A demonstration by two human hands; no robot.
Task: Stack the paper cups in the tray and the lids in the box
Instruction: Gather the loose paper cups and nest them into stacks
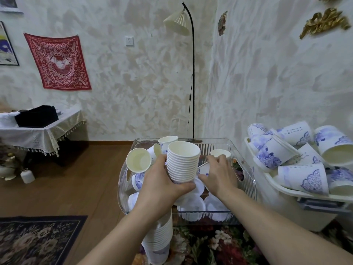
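Observation:
My left hand (162, 185) grips a tall stack of nested white paper cups (182, 161), held upright over the clear plastic tray (248, 180). My right hand (219, 175) reaches into the tray just right of the stack, fingers curled down among cups; whether it holds one is hidden. Loose cups (138, 160) lie tilted in the tray's left part. Flat white lids (191, 204) cover the tray's near floor. A second cup stack (159, 240) stands below my left forearm.
A white box (290, 190) at the right is heaped with blue-patterned paper cups (303, 178). A floor lamp (193, 73) stands behind the tray. A cloth-covered side table (38, 129) is at far left. Patterned rugs lie on the wooden floor.

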